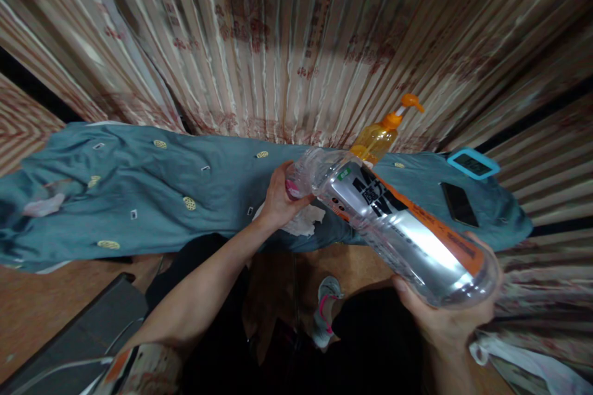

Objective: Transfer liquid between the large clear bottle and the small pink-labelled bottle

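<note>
A large clear plastic bottle (393, 222) with a silver and orange label is held at a slant above the cloth, between both my hands. My left hand (280, 200) closes around its narrower, clear end, where a pink patch (291, 188) shows. Whether that pink is a cap or something else, I cannot tell. My right hand (445, 318) grips the broad base from below, at the lower right. Behind the bottle stands an amber pump bottle (374, 141) with an orange pump head. Crumpled white tissue (301, 221) lies beneath my left hand.
A blue-green patterned cloth (222, 197) covers the long narrow surface. On its right lie a dark phone (458, 203) and a light-blue digital clock (473, 163). Pinkish-white crumpled material (45, 205) sits far left. Pleated curtains (278, 43) hang close behind.
</note>
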A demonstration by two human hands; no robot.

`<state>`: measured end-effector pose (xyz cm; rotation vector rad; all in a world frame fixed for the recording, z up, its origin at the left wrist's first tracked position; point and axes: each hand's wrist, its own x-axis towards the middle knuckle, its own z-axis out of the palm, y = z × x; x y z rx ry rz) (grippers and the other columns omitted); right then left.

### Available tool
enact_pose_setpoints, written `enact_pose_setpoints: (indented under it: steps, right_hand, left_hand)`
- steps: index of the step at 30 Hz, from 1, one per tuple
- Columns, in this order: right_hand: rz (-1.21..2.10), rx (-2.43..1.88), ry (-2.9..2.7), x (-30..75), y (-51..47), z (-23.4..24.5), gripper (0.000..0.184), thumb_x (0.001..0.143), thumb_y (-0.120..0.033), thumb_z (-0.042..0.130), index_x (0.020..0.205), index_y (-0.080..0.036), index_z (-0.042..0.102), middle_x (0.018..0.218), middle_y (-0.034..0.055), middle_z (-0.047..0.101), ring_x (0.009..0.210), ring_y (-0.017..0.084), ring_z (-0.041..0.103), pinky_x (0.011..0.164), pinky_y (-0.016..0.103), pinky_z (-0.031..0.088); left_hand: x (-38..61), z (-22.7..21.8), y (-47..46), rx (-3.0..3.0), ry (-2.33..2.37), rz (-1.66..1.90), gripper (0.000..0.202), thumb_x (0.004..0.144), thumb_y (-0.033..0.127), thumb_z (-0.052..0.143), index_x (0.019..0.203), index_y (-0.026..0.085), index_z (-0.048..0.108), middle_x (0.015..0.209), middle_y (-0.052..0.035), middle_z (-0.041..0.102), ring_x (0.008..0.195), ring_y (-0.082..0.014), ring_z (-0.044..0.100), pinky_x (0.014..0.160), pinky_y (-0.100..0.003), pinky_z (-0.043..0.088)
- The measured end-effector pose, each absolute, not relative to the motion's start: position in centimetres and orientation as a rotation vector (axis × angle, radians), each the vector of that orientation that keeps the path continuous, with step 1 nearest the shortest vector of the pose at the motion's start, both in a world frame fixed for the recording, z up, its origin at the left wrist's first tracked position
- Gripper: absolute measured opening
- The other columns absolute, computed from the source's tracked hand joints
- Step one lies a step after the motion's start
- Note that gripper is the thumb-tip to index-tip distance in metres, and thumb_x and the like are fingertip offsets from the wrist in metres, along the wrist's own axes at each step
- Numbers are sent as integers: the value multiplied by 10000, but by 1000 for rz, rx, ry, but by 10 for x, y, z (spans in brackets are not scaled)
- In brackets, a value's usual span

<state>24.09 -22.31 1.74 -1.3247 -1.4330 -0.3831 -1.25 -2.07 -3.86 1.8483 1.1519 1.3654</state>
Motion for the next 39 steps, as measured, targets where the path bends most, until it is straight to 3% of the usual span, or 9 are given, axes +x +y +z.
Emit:
enact_pose_setpoints:
  steps: [4,7,11,18,28,39]
  right_hand:
    - [-399,-1285,-1440,237,-220,22,1161,632,-602,998,1560,-75,542,1385,249,647,1249,400,669,1098,673,551]
    - [-397,-1280,-1426,235,-219,24,1156,618,-600,1004,1550,-83,559,1365,247,655,1292,421,654,1047,660,589]
    - [-422,-1301,-1454,236,-220,24,1164,648,-625,988,1576,-81,543,1386,247,650,1302,424,649,1108,691,541]
    - [-422,-1353,-1418,240,-223,20,1168,645,-659,978,1556,-69,548,1432,253,642,1322,427,639,1257,769,336]
    - [-439,-1330,-1481,243,-225,19,1216,658,-601,991,1626,-56,494,1496,271,600,1379,446,604,1255,774,337]
    - [-444,-1311,-1513,242,-224,20,1127,751,-547,953,1659,-88,468,1530,266,579,1422,429,579,1257,730,347]
  left_hand:
    - [-12,-40,-21,1850,1159,1371,935,709,497,974,1469,211,510,1480,-175,662,1380,-392,655,1211,-600,507]
    - [-12,-39,-21,1849,1159,1378,927,708,490,974,1463,217,511,1474,-168,669,1382,-387,657,1210,-599,508]
    - [-13,-39,-21,1844,1159,1373,910,716,477,971,1458,216,515,1470,-171,673,1381,-384,659,1211,-595,511]
    - [-13,-38,-21,1854,1160,1368,928,719,499,964,1473,208,507,1491,-181,654,1395,-396,649,1224,-605,502]
    - [-13,-39,-20,1859,1159,1372,927,713,501,973,1460,209,509,1470,-179,670,1377,-394,662,1210,-599,513]
    - [-13,-41,-21,1869,1164,1376,926,722,485,968,1472,214,497,1469,-174,671,1372,-378,668,1197,-582,528]
